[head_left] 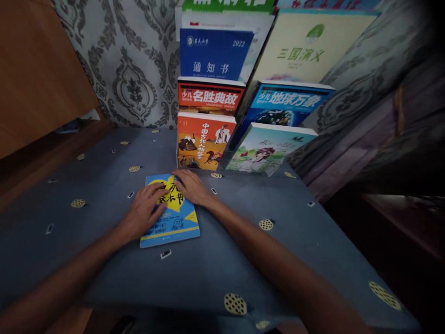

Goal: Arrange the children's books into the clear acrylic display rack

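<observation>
A blue book (174, 221) with a yellow heart and black Chinese characters lies flat on the table. My left hand (144, 208) rests on the left part of its cover, fingers stretched out toward the heart. At the book's upper right edge lies my right hand (192, 186), its fingers extended over the top of the cover and touching it. Neither hand grips anything. The hands and fingers cover some of the title.
Behind the blue book, a tiered display rack holds several books in two columns, with an orange book (205, 141) and a pale green book (271, 148) lowest. A grey-blue tablecloth (295, 260) printed with yellow pineapples covers the table. Patterned wallpaper (134, 88) stands behind; wooden furniture (38, 79) is at left.
</observation>
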Demonstrator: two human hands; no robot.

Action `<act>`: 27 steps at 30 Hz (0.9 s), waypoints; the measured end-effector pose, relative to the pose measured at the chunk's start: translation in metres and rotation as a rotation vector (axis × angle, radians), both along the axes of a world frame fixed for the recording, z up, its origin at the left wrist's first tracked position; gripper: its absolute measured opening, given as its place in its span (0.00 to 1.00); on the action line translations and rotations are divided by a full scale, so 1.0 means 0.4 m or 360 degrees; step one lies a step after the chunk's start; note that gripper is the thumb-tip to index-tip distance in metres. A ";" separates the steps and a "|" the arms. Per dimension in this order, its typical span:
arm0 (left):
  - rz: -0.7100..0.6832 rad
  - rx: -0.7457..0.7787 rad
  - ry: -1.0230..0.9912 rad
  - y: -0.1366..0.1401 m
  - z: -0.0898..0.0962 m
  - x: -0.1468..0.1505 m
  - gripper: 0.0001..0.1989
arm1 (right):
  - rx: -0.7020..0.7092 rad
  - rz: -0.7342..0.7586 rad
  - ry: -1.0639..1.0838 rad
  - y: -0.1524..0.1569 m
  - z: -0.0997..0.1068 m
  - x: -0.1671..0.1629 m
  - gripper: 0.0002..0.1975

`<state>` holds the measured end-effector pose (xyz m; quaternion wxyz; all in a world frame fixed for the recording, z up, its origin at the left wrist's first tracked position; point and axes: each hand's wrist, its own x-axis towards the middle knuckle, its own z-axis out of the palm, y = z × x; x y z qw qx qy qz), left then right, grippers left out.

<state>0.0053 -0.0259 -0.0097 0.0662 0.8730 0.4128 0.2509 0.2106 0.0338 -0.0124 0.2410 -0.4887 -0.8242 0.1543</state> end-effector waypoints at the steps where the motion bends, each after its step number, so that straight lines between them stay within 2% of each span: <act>1: 0.0058 -0.0042 0.0021 0.017 -0.002 -0.011 0.20 | -0.0005 -0.0011 0.0001 -0.002 -0.002 0.003 0.19; 5: 0.0247 -0.0209 0.0103 0.067 0.002 -0.040 0.26 | -0.0027 -0.0051 0.0010 -0.010 -0.005 0.012 0.19; 9: 0.0304 -0.0280 0.0223 0.072 0.011 -0.043 0.30 | -0.0074 -0.0077 0.0025 -0.026 -0.009 0.026 0.21; 12: 0.0252 -0.0257 0.0343 0.038 0.018 -0.042 0.31 | -0.0065 -0.0070 0.0023 -0.036 -0.015 0.038 0.22; 16: -0.0060 -0.0153 0.0481 -0.051 0.030 -0.029 0.33 | -0.0026 -0.0055 0.0045 -0.039 -0.022 0.043 0.21; 19: -0.0248 -0.0043 0.0540 -0.120 0.033 0.008 0.37 | -0.0006 -0.0056 0.0045 -0.037 -0.022 0.041 0.21; 21: -0.0234 0.0021 0.0563 -0.149 0.031 0.046 0.37 | -0.0011 -0.0069 0.0026 -0.038 -0.019 0.039 0.21; 24: -0.0123 0.0093 0.0576 -0.165 0.025 0.096 0.32 | -0.0036 -0.0082 -0.0003 -0.043 -0.011 0.038 0.21; 27: -0.0082 0.0109 0.0551 -0.165 0.022 0.095 0.29 | -0.0044 -0.0076 -0.0007 -0.046 -0.007 0.038 0.21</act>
